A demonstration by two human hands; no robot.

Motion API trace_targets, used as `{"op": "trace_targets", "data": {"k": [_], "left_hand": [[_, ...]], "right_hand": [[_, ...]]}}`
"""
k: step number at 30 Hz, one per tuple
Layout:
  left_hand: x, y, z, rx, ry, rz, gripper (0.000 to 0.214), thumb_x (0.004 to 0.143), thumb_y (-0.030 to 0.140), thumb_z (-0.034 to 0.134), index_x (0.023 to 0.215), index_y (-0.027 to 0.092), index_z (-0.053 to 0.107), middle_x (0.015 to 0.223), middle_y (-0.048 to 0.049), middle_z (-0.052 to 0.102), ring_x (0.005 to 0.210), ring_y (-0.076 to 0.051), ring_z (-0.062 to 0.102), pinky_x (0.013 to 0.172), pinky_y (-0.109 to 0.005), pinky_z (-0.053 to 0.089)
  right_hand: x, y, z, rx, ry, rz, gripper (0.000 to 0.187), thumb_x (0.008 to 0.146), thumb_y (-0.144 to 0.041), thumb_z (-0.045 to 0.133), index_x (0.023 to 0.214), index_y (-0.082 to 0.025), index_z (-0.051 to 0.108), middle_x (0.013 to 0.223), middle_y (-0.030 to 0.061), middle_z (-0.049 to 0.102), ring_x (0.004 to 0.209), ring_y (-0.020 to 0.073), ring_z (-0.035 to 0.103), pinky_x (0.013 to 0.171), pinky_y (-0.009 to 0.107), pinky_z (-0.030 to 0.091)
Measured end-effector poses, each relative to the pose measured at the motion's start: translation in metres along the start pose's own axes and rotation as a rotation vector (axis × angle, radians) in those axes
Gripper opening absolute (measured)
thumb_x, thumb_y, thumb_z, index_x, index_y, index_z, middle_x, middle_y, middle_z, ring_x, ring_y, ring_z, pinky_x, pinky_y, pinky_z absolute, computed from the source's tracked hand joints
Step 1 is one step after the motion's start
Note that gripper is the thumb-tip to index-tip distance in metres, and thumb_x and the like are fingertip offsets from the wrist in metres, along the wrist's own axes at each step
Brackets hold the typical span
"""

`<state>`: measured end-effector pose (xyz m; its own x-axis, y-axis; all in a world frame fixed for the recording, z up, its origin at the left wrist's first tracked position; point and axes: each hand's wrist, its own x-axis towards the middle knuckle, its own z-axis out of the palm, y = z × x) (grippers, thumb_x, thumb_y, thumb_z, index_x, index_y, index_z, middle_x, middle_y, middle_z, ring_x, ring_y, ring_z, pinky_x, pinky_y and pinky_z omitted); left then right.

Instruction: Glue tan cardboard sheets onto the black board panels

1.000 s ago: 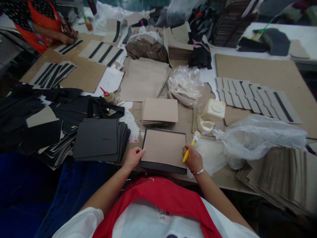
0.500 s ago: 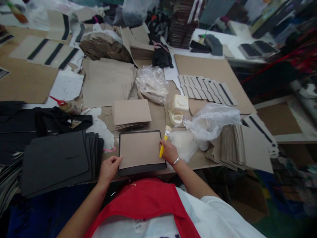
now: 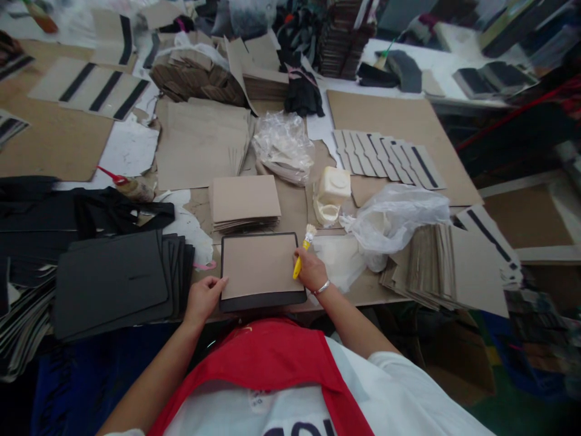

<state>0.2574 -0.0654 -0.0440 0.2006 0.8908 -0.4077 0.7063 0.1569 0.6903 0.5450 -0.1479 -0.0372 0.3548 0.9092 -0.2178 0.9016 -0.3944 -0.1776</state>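
Right in front of me on the table lies a tan cardboard sheet (image 3: pixel 260 266) on top of a slightly larger black panel (image 3: pixel 263 301). The black shows as a thin rim on the sides and a wider band along the near edge. My left hand (image 3: pixel 203 298) pinches the left edge of both with thumb on top; its lower fingers are hidden. My right hand (image 3: pixel 312 270) is closed around a yellow-handled paintbrush (image 3: pixel 305 247), bristles pointing up and away. Its fingers also rest at the cardboard's right edge.
Behind the sheet is a stack of tan cardboard (image 3: pixel 246 201). Black panels (image 3: pixel 113 284) are piled at left. A cut-open cream plastic container (image 3: pixel 334 186) and a clear plastic bag (image 3: pixel 397 221) sit to the right, beside upright cardboard sheets (image 3: pixel 422 263). A red-tipped bottle (image 3: pixel 136 189) lies back left.
The camera view has shifted a little, so everything sits slightly farther right. Both hands keep nearly the same places on the cardboard and black panel, and the paintbrush stays in my right hand.
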Motion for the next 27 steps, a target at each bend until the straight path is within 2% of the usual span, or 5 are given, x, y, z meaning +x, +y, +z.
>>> {"op": "trace_targets", "data": {"k": [13, 17, 22, 24, 27], "left_hand": [[0.001, 0.011, -0.015, 0.398, 0.001, 0.08, 0.032, 0.08, 0.046, 0.054, 0.07, 0.016, 0.063, 0.072, -0.0061, 0.064, 0.07, -0.018, 0.059, 0.066, -0.028, 0.041], [-0.004, 0.028, -0.022, 0.596, 0.11, 0.326, 0.031, 0.079, 0.037, 0.06, 0.101, 0.016, 0.06, 0.105, -0.0131, 0.062, 0.101, -0.025, 0.056, 0.087, -0.036, 0.042], [0.007, 0.059, 0.014, 0.608, 0.138, 0.677, 0.042, 0.087, 0.018, 0.04, 0.128, 0.013, 0.048, 0.136, -0.0135, 0.047, 0.13, -0.022, 0.037, 0.109, -0.039, 0.026], [0.016, 0.064, 0.035, 0.61, 0.099, 0.701, 0.046, 0.089, 0.025, 0.038, 0.133, 0.013, 0.044, 0.141, -0.0124, 0.043, 0.133, -0.023, 0.033, 0.111, -0.042, 0.022], [0.026, 0.058, 0.051, 0.66, 0.054, 0.693, 0.057, 0.088, 0.044, 0.04, 0.138, 0.018, 0.038, 0.147, -0.0099, 0.035, 0.136, -0.027, 0.026, 0.112, -0.05, 0.016]], "right_hand": [[0.001, -0.013, -0.02, -0.147, -0.037, -0.05, 0.024, 0.091, -0.036, 0.042, 0.101, -0.017, 0.053, 0.07, 0.01, 0.062, 0.059, 0.017, 0.056, 0.053, 0.027, 0.027], [0.005, -0.003, -0.029, -0.113, 0.18, -0.033, 0.041, 0.084, -0.049, 0.05, 0.103, -0.013, 0.054, 0.075, 0.0137, 0.062, 0.069, 0.0223, 0.059, 0.059, 0.031, 0.039], [0.018, -0.032, -0.008, 0.288, 0.392, -0.433, 0.025, 0.086, -0.021, 0.042, 0.109, -0.016, 0.051, 0.111, 0.0143, 0.061, 0.103, 0.0221, 0.057, 0.088, 0.038, 0.045], [0.025, -0.049, 0.009, 0.324, 0.37, -0.581, 0.025, 0.083, -0.016, 0.044, 0.107, -0.017, 0.052, 0.12, 0.0133, 0.058, 0.115, 0.0218, 0.051, 0.097, 0.04, 0.042], [0.031, -0.055, 0.023, 0.272, 0.341, -0.608, 0.021, 0.082, -0.018, 0.049, 0.102, -0.018, 0.054, 0.123, 0.0125, 0.058, 0.118, 0.0232, 0.049, 0.102, 0.045, 0.038]]}}
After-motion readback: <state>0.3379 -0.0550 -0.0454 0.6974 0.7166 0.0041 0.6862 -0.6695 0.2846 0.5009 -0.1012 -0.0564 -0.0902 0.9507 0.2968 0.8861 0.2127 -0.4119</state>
